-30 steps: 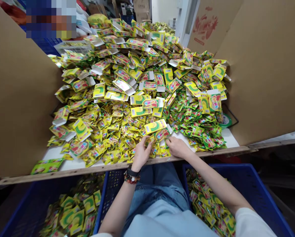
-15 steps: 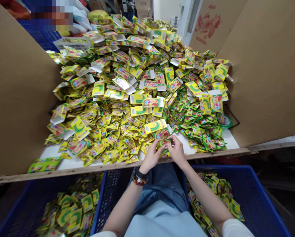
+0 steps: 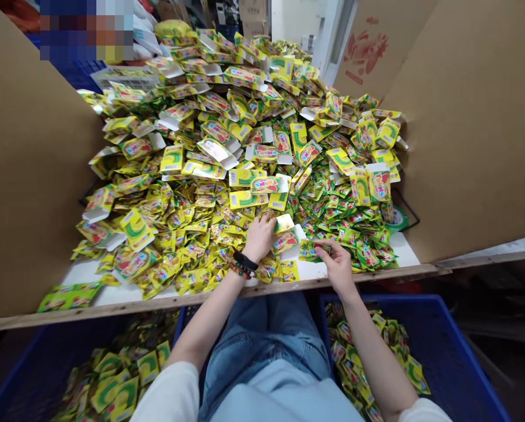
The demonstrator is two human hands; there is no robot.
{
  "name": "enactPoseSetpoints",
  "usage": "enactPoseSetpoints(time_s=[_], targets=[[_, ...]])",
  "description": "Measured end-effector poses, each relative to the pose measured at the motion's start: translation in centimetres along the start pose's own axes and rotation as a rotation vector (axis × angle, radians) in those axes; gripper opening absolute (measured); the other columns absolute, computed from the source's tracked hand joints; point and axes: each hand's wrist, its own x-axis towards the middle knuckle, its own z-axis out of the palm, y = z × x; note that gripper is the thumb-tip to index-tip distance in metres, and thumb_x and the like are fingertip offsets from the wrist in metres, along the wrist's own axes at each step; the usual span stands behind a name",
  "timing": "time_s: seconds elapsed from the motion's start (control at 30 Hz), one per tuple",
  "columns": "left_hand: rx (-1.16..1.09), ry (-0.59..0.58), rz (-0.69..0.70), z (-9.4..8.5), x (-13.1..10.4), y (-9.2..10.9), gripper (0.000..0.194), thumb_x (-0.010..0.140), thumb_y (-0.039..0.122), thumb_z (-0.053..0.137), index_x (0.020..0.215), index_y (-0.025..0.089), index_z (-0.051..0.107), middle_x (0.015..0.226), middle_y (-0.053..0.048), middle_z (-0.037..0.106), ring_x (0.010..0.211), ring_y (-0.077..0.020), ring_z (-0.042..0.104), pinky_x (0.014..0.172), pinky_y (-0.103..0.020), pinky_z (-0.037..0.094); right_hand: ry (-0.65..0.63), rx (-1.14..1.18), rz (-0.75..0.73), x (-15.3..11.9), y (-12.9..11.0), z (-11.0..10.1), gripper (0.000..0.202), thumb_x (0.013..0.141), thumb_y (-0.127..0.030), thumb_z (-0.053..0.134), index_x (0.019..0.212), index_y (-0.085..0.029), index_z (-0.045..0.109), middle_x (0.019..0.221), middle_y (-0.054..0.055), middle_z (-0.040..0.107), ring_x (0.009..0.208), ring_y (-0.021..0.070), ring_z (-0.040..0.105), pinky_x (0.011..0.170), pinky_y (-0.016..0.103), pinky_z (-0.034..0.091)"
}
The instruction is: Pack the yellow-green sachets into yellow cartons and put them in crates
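1. Cardboard walls (image 3: 468, 146) flank the worktop (image 3: 406, 251).
2. Left hand (image 3: 260, 238) curls at a yellow box (image 3: 284, 224), grip unclear.
3. Right hand (image 3: 339, 266) pinches a green packet (image 3: 308, 250) near that box.
4. Seemingly picking up; next calls for steady grips on both.

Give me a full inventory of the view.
Small boxes: many, yellow and green, mostly back
Yellow packets: many, yellow, left to centre
Green packets: many, green, front right
Held packet: one, green, front, right of centre
Green strip: one, green, front left corner
Round object: one, green, right
Tabletop: one, white, centre
Cardboard panels: at least two, brown, both sides
Crates: at least two, blue, below tabletop
Background clutter: uncounted, mixed, back left
Jeans: one pair, blue, bottom centre
Left hand: one, bare, at yellow box
Right hand: one, bare, pinching held packet
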Motion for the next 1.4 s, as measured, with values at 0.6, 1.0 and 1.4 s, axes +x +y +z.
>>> enactPoseSetpoints(time_s=[0.6, 1.0, 1.4], targets=[[-0.259, 0.22, -0.117, 0.6, -9.0, 6.2, 0.056, 0.072, 0.032, 0.07, 0.123, 0.02, 0.052, 0.107, -0.007, 0.067, 0.095, -0.0249, 0.066, 0.078, -0.034, 0.053, -0.283, -0.18, -0.214, 0.7, -4.1, 0.4, 0.013, 0.089, -0.024, 0.056, 0.092, -0.024, 0.069, 0.095, 0.004, 0.064, 0.093, 0.0192, 0.061, 0.081, 0.033, 0.048], [-0.444, 0.322, -0.125, 4.4, -10.9, 7.9, 0.056, 0.075, 0.03, 0.066, 0.127, 0.018, 0.05, 0.107, -0.009, 0.068, 0.093, -0.0255, 0.068, 0.079, -0.038, 0.057, -0.29, -0.786, -0.343, -2.4, -5.0, 3.1, 0.027, 0.09, -0.013, 0.048, 0.114, -0.02, 0.06, 0.097, 0.009, 0.065, 0.091, 0.0248, 0.062, 0.08, 0.036, 0.05], [-0.532, 0.391, -0.154, 5.1, -11.5, 8.1, 0.054, 0.078, 0.035, 0.066, 0.127, 0.018, 0.049, 0.107, -0.012, 0.069, 0.093, -0.0278, 0.069, 0.078, -0.041, 0.058, -0.426, -0.957, -0.469, -2.7, -5.1, 3.5, 0.038, 0.092, -0.009, 0.046, 0.124, -0.019, 0.062, 0.092, 0.008, 0.071, 0.09, 0.0239, 0.061, 0.077, 0.035, 0.046]])
